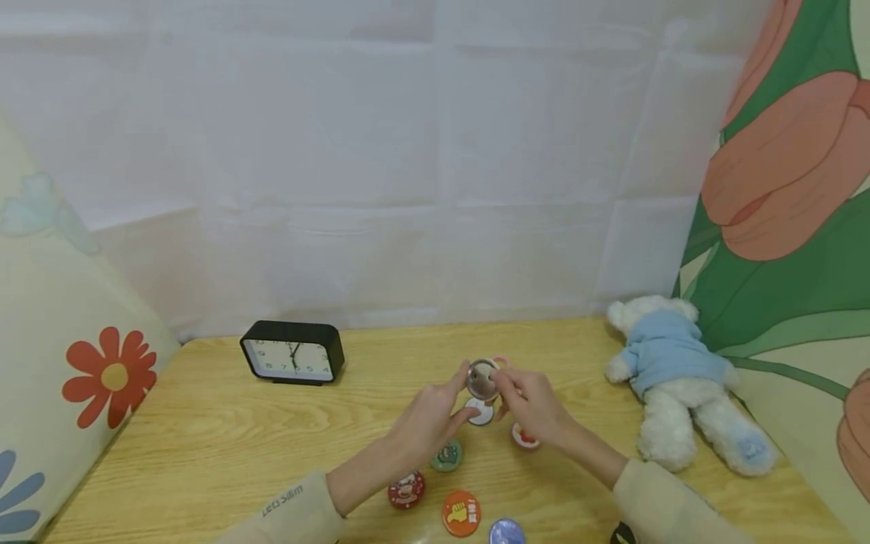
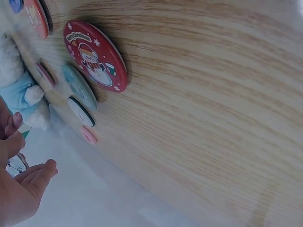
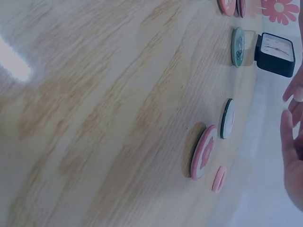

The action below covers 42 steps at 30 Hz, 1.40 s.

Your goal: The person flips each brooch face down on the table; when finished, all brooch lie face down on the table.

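Observation:
A round badge [image 1: 482, 380] with its shiny silver back towards the head camera is held up between both hands, over the table. My right hand [image 1: 537, 404] pinches its right edge between thumb and fingers. On the other side my left hand [image 1: 428, 415] holds it by the left rim, index finger high and thumb lower down. Just below lies a white round badge [image 1: 480, 412], partly covered by the left thumb. A small patch of the held badge [image 2: 18, 163] shows among fingers in the left wrist view; its front is mostly hidden.
Nearby lie a green badge [image 1: 447, 455], a red snowman badge [image 2: 94, 56], an orange badge [image 1: 461, 514], a blue badge [image 1: 507, 532], a pink-rimmed badge [image 3: 203, 152] and a small pink oval piece [image 3: 219, 179]. A black clock [image 1: 292, 353] stands back left; a teddy bear [image 1: 669, 378] lies right.

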Tool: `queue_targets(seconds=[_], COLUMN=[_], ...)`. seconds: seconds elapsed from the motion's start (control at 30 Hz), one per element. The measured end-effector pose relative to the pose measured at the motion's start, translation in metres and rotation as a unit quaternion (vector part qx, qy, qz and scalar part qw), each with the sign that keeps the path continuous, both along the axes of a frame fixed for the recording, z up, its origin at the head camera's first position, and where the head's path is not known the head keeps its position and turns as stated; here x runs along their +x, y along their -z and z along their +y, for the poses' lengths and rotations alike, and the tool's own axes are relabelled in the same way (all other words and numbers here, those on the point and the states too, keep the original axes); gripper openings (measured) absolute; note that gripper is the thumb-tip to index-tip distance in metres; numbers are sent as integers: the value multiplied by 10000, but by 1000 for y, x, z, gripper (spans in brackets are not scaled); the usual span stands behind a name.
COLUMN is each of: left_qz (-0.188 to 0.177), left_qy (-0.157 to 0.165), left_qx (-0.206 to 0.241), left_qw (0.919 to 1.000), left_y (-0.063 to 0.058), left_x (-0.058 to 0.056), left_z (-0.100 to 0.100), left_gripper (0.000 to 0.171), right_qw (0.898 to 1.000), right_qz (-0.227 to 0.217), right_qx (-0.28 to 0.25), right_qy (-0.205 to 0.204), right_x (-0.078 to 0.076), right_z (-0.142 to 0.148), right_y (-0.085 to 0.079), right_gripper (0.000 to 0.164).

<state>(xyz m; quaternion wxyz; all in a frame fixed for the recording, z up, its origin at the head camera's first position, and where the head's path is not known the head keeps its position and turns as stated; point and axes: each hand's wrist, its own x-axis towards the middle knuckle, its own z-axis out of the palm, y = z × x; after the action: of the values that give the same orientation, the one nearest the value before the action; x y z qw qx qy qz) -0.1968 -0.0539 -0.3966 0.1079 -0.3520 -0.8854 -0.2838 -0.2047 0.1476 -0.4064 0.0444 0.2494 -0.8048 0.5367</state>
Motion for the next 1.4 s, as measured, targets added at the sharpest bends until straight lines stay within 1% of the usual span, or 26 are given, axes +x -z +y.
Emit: queue_targets(seconds=[0.07,0.17,0.37,0.53,0.7,0.77,0.87,1.0,1.03,1.1,1.17,1.3,1.33,1.4], left_qz=[-9,-65,-79,-31,-142,-200,-213,-240,-238,-262,-268,-234,-247,-270], left_qy=[-1,-14,-5,-92,-152,-152,-187,-234,-232,-192,-148,-84,-81,-91], left_qx=[19,34,158,153,203,260,281,201,177,154,135,35,-21,-160], left_qw=[10000,10000,9998,9998,9996,9993,9992,9992,9993,9994,9994,9997,9997,9995], left_y=[0,0,1,1,2,2,3,3,3,3,3,4,5,6], left_x=[0,-1,-2,-1,-1,0,0,0,1,1,1,1,1,1], left_z=[0,0,1,1,0,0,-1,-2,-2,-3,-3,-5,-6,-6], left_gripper=[68,66,65,65,61,59,56,56,56,56,55,52,52,53], right_qw=[9994,9985,9977,9964,9952,9954,9969,9990,9992,9993,9971,9856,9828,9796], right_qz=[-295,-479,-616,-782,-906,-887,-692,-290,-207,42,474,1224,1297,1279], right_qx=[-150,-247,-288,-261,-215,-193,-86,78,125,249,485,990,1090,1243], right_qy=[22,32,-26,-213,-298,-313,-357,-344,-318,-292,-334,-620,-731,-927], right_x=[0,0,0,0,2,3,3,3,3,2,0,-3,-3,-3], right_z=[0,0,1,0,-2,-2,-2,1,2,3,5,8,9,12], right_y=[-1,-2,1,4,6,6,6,7,7,8,8,7,7,7], right_gripper=[34,35,35,33,34,35,34,22,22,27,34,49,52,56])
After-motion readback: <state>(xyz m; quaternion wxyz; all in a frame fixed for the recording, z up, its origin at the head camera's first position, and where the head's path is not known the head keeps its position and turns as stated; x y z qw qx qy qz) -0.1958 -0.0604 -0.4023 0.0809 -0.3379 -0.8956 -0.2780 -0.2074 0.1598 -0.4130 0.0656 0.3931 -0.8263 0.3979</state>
